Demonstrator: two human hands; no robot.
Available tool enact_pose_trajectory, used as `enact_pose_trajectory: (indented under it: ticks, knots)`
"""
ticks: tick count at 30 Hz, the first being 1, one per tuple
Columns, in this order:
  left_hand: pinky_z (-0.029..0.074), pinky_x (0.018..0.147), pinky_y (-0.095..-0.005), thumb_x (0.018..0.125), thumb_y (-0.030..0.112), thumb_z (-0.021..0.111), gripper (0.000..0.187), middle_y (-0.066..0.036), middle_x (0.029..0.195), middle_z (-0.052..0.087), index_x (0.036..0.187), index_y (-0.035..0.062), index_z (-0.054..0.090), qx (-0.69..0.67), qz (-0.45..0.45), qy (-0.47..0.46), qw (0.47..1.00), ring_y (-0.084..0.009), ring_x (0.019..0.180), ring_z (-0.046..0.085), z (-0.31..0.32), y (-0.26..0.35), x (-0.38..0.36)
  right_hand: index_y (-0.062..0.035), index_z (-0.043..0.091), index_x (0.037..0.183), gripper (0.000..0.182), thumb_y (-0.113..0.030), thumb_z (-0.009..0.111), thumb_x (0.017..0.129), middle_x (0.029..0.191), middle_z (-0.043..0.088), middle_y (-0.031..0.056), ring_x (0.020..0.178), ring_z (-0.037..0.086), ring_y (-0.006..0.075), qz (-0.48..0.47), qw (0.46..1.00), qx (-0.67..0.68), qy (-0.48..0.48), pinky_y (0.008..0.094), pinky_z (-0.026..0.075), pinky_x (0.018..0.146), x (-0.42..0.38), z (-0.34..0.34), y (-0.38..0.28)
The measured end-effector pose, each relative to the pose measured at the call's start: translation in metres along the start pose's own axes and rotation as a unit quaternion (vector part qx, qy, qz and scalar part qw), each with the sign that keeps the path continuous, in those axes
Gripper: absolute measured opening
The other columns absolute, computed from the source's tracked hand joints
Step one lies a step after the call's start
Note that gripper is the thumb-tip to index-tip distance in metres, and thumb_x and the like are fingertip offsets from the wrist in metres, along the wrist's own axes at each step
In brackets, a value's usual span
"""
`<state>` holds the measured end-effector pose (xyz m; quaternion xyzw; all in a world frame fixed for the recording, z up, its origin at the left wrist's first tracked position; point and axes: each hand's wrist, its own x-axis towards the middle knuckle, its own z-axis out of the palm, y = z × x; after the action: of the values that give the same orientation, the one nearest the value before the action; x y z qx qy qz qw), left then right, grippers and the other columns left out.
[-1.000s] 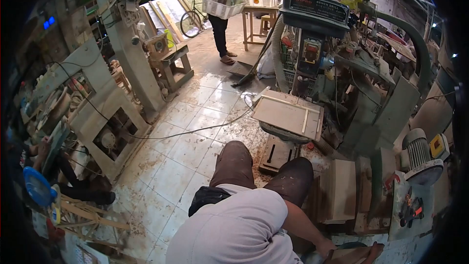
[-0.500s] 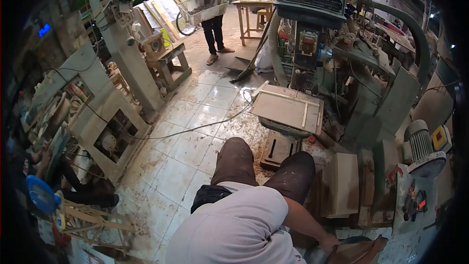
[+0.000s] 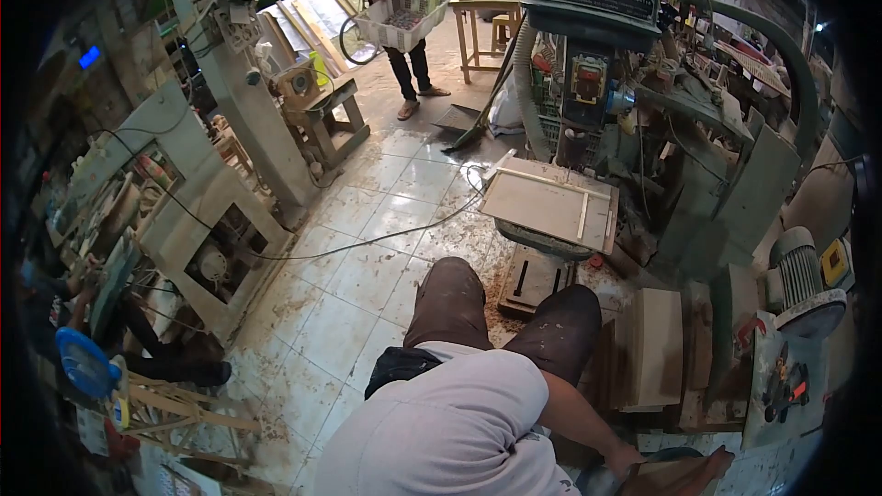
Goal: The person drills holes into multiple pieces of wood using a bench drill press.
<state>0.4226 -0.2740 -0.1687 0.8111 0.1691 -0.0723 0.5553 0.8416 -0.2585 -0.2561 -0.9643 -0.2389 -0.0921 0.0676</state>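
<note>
Bare forearm extended, hand low

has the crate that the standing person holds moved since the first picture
Yes, left: the crate now partly covers the bicycle wheel, which it stood clear of before.

The floor tiles are pale, smooth and glossy where light strikes, with rough, matt shavings scattered over them. On the drill, the dark casing has a soft sheen. The board beneath is flat, matt and tan, with raw-looking wooden strips near its far and right edges. I see dull, ribbed metal on the motor, white perforated plastic on the basket, and plain wood on the table. The shirt is matt grey cloth; the trousers are brown cloth, speckled. The low piece looks like brown wood, its finish blurred.
</note>
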Motion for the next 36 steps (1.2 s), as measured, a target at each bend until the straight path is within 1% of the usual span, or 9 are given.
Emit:
enact_pose_trajectory:
  ticks: [5, 9, 12, 14, 17, 18, 23, 25, 36]
  knots:
    - [0.046, 0.091, -0.0412, 0.072, 0.032, 0.07, 0.07, -0.02, 0.118, 0.058, 0.131, 0.0072, 0.042, 0.002, 0.012, -0.001, 1.0, -0.0328, 0.11, 0.056, -0.002, 0.001, -0.001, 0.0024, 0.069, 0.088, 0.043, -0.039, 0.062, 0.079, 0.084, 0.069, 0.015, 0.074, 0.068, 0.0315, -0.018, 1.0, -0.019, 0.012, 0.0446, 0.054, 0.065, -0.006, -0.007, -0.004]
    - [0.048, 0.088, -0.0411, 0.071, 0.034, 0.072, 0.058, -0.018, 0.112, 0.063, 0.119, 0.0056, 0.057, 0.004, 0.026, 0.035, 0.999, -0.0304, 0.105, 0.06, 0.001, -0.015, 0.016, 0.005, 0.058, 0.105, 0.042, -0.03, 0.06, 0.082, 0.1, 0.064, 0.0234, 0.097, 0.061, 0.0392, -0.057, 0.991, 0.114, -0.029, 0.0491, 0.048, 0.084, -0.014, -0.03, -0.001]
    - [0.051, 0.08, -0.0421, 0.069, 0.037, 0.072, 0.049, -0.018, 0.1, 0.067, 0.106, 0.0047, 0.066, 0.02, 0.024, 0.06, 0.998, -0.0302, 0.091, 0.064, 0.006, -0.009, 0.017, 0.0032, 0.048, 0.128, 0.047, -0.028, 0.051, 0.093, 0.117, 0.058, 0.0203, 0.111, 0.052, 0.0331, -0.134, 0.846, 0.513, -0.047, 0.0425, 0.042, 0.095, -0.02, 0.008, 0.043]
    - [0.051, 0.082, -0.0405, 0.078, 0.038, 0.067, 0.053, -0.02, 0.104, 0.066, 0.117, 0.003, 0.059, 0.015, 0.113, -0.017, 0.993, -0.0306, 0.094, 0.065, 0.001, -0.018, 0.017, 0.0038, 0.049, 0.128, 0.049, -0.027, 0.054, 0.091, 0.118, 0.059, 0.0214, 0.111, 0.053, 0.0329, -0.126, 0.914, 0.387, 0.0, 0.0398, 0.041, 0.098, -0.061, -0.063, 0.045]
    - [0.049, 0.086, -0.0394, 0.08, 0.031, 0.068, 0.053, -0.019, 0.108, 0.064, 0.122, 0.0017, 0.054, -0.013, 0.06, -0.02, 0.998, -0.0292, 0.101, 0.063, -0.023, 0.02, -0.014, 0.0056, 0.048, 0.13, 0.055, -0.026, 0.059, 0.087, 0.123, 0.057, 0.0256, 0.117, 0.053, 0.0343, 0.011, 0.959, 0.284, -0.019, 0.0371, 0.038, 0.103, -0.136, -0.155, 0.075]
    - [0.046, 0.092, -0.0385, 0.083, 0.032, 0.067, 0.057, -0.018, 0.117, 0.061, 0.127, 0.0013, 0.05, -0.044, 0.066, -0.022, 0.997, -0.0291, 0.109, 0.059, -0.021, 0.016, -0.008, 0.0078, 0.046, 0.13, 0.058, -0.026, 0.061, 0.085, 0.125, 0.054, 0.0281, 0.116, 0.054, 0.0363, -0.013, 0.973, 0.217, 0.074, 0.0372, 0.039, 0.102, -0.154, -0.154, 0.099]
    - [0.045, 0.094, -0.0374, 0.084, 0.033, 0.066, 0.061, -0.019, 0.12, 0.06, 0.131, 0.0006, 0.045, 0.029, -0.003, -0.002, 1.0, -0.0304, 0.111, 0.058, -0.025, 0.026, 0.018, 0.01, 0.043, 0.132, 0.058, -0.022, 0.062, 0.087, 0.127, 0.055, 0.0237, 0.107, 0.058, 0.0264, 0.157, 0.932, 0.308, 0.112, 0.0314, 0.043, 0.095, -0.248, -0.148, 0.168]
    - [0.046, 0.092, -0.0371, 0.082, 0.034, 0.067, 0.06, -0.019, 0.117, 0.062, 0.129, 0.0022, 0.048, 0.008, -0.009, 0.013, 1.0, -0.0316, 0.108, 0.06, -0.021, 0.027, 0.026, 0.0091, 0.051, 0.126, 0.046, -0.018, 0.058, 0.089, 0.121, 0.059, 0.021, 0.112, 0.057, 0.0274, 0.21, 0.827, 0.52, 0.024, 0.0348, 0.042, 0.096, -0.275, -0.159, 0.163]
    - [0.042, 0.097, -0.0335, 0.086, 0.028, 0.065, 0.059, -0.017, 0.123, 0.058, 0.134, 0.0002, 0.042, -0.083, 0.021, 0.016, 0.996, -0.0259, 0.113, 0.057, -0.019, 0.03, 0.06, 0.0078, 0.06, 0.113, 0.034, -0.019, 0.049, 0.094, 0.097, 0.067, 0.0145, 0.089, 0.06, 0.0161, 0.242, 0.796, 0.544, 0.11, 0.0293, 0.046, 0.081, -0.287, -0.17, 0.12]
